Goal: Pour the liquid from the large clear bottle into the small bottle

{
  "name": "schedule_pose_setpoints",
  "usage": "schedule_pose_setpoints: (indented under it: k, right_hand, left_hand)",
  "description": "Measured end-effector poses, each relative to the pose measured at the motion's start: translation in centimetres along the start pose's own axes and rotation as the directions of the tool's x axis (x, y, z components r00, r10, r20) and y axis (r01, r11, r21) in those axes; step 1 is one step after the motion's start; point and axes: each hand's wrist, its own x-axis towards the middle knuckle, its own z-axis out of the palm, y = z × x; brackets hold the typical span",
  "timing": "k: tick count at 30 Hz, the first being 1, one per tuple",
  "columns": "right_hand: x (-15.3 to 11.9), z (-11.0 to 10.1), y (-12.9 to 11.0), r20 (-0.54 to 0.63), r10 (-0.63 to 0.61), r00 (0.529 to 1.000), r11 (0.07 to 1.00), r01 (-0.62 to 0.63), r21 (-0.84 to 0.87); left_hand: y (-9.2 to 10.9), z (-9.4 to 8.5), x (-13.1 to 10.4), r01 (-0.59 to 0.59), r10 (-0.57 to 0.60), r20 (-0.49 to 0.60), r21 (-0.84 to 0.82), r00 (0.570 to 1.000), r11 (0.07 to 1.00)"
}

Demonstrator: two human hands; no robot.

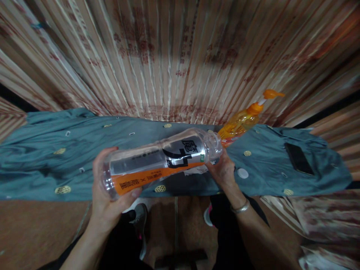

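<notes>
A large clear plastic bottle (pixel 157 161) with a silver and orange label lies nearly level between my hands, its uncapped neck pointing right. My left hand (pixel 108 198) is wrapped round the bottle's base. At the neck, the fingers of my right hand (pixel 223 170) grip the bottle from below; a silver bracelet is on that wrist. Behind the neck stands an orange pump bottle (pixel 239 123), its lower part hidden. A round white cap (pixel 243 173) lies just right of my right hand. Something white and flat (pixel 197 170) shows partly under the bottle.
A green patterned cloth (pixel 42 161) covers the narrow table. On its right side lies a black phone (pixel 298 158). A pleated curtain (pixel 168 67) hangs behind the table. Below the near edge are my legs, my shoes and the tiled floor. Striped fabric (pixel 323 213) is at the lower right.
</notes>
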Motion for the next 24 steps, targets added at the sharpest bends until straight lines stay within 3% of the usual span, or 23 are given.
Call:
schedule_pose_setpoints:
  k: [24]
  right_hand:
    - [0.21, -0.27, -0.69, 0.016, 0.049, 0.999, 0.998, -0.049, 0.045]
  left_hand:
    - [0.02, 0.2, 0.16, 0.014, -0.014, -0.01, -0.008, 1.0, 1.0]
